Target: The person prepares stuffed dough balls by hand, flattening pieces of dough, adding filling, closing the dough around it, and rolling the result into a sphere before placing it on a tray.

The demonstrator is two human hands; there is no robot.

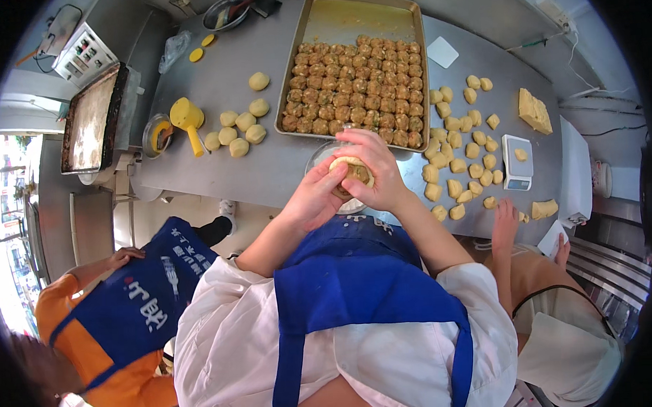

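"Where's the dough round [350, 160]?"

"Raised off the worktop [268, 178], between both hands, with a round bowl [312, 156] showing beneath. The left hand [317, 194] cups its left side; the right hand [377, 171] grasps it from the right, fingers curled over the far edge, thumb against the opening."

"What might go wrong?"

"The brown filling [355, 175] lies exposed in the middle. I'd guess too hard a thumb push could split the soft wall or smear filling over the rim. A slack grip might drop it into the bowl."

"And the textures?"

"The dough looks pale, smooth and matte. Far off, rough, moist-looking brown balls [358, 87] sit packed together in a shallow metal tray [359, 12]; a knock would probably squash some. To the right lie blocky dough pieces [473, 150]; to the left, smoother, rounder dough balls [245, 121]."
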